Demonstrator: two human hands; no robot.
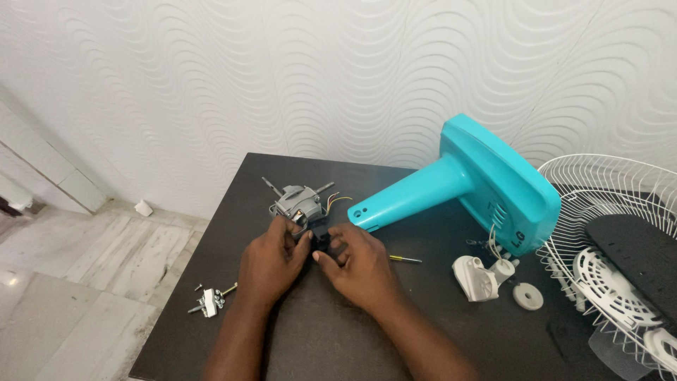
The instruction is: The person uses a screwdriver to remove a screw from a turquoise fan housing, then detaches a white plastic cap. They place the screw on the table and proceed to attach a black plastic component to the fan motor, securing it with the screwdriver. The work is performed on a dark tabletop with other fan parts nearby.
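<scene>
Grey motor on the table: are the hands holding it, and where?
Yes. Both hands, left hand and right hand, grip the grey fan motor at its near, lower end, around a small black part.

Both hands hide the small black part (323, 240) between them — the white fan guard (620, 212) runs off-frame.

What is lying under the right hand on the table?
A thin screwdriver with a yellow-green handle pokes out from beneath the right hand on the dark table. Its other end is covered by the hand, and the small black part at the fingertips is mostly hidden too.
</scene>
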